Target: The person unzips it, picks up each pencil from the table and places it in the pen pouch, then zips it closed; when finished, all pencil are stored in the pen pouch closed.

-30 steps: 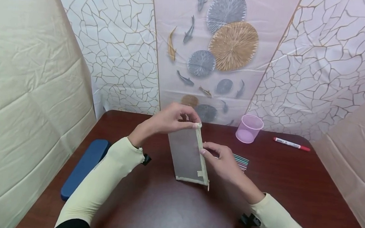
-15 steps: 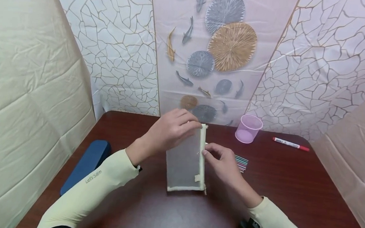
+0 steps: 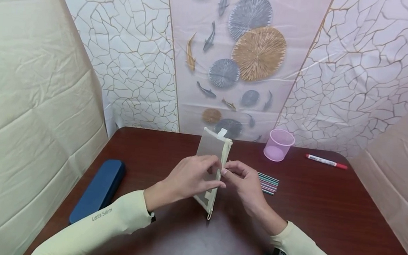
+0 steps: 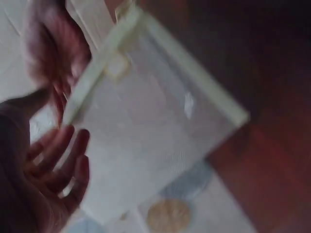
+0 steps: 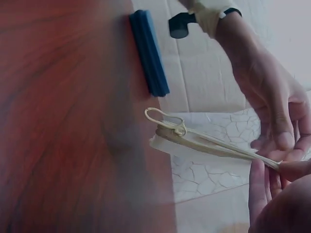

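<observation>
- A flat rectangular pouch (image 3: 210,145) of translucent greyish material, bordered in cream, stood upright and tilted above the middle of the table (image 3: 325,213), which was dark reddish-brown and glossy; whether its lower corner touched the tabletop could not be told.
- The right hand (image 3: 244,182) pinched the pouch at the cream zip edge, about midway along it, between thumb and fingers.
- The left hand (image 3: 194,177) lay in front of the pouch, its fingers loosely bent beside the zip edge and its thumb spread well away from them; the hand was fairly wide and gripped nothing.
- A cream loop-shaped zip pull (image 5: 181,130) hung at the pouch's lower corner, towards the near edge of the table; a small white tab (image 3: 222,133) stuck up from its top.
- A flat bundle of thin green, white and pinkish stripes (image 3: 269,184) lay just beyond the right hand, partly hidden by it.
- A translucent pink round cup (image 3: 277,151) stood near the far edge of the table, right of the middle; a white marker with a red cap (image 3: 324,161) lay near the far right corner.
- A long dark-blue case with rounded ends (image 3: 98,189) lay along the left edge, its nearer end partly covered by the left cream sleeve (image 3: 110,223).
</observation>
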A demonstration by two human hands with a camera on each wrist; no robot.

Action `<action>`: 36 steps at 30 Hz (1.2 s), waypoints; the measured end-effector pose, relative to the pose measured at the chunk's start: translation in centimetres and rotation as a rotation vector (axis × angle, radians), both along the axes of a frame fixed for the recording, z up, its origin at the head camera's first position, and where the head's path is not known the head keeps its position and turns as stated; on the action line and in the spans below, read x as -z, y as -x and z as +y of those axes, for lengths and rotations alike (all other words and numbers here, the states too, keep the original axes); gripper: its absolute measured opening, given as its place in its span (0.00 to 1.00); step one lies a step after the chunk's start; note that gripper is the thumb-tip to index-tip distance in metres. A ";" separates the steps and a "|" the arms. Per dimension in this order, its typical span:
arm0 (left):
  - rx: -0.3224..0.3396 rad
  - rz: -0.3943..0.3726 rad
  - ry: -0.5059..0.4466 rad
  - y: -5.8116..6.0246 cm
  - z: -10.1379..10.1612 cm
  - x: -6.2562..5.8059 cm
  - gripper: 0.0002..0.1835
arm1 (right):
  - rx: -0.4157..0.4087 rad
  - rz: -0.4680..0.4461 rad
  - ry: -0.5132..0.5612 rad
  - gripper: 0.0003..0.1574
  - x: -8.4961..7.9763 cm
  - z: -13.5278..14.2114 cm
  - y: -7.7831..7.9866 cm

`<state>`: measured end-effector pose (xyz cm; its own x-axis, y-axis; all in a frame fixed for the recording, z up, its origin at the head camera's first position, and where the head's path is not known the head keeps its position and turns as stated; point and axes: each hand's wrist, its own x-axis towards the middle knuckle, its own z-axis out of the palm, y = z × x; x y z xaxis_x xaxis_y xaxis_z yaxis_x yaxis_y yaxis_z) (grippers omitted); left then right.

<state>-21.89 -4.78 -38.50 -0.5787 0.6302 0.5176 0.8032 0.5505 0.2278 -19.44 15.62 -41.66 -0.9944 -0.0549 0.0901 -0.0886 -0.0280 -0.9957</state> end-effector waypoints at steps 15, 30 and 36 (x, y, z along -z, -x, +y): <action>-0.057 -0.453 -0.315 -1.2 0.3 2.1 0.11 | -0.039 -0.078 0.167 0.16 1.3 -0.9 -0.4; -0.045 -0.711 -0.423 -1.2 -0.1 3.1 0.07 | -0.059 0.000 0.149 0.11 2.7 -0.7 -0.2; -0.096 -0.709 -0.400 -1.0 -0.1 3.6 0.05 | -0.074 -0.062 0.117 0.18 3.1 -0.5 0.4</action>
<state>-20.92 -4.86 -42.12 -0.8949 0.4065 0.1840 0.3485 0.3790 0.8573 -19.84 15.13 -44.75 -0.9919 -0.1205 0.0390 -0.0209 -0.1484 -0.9887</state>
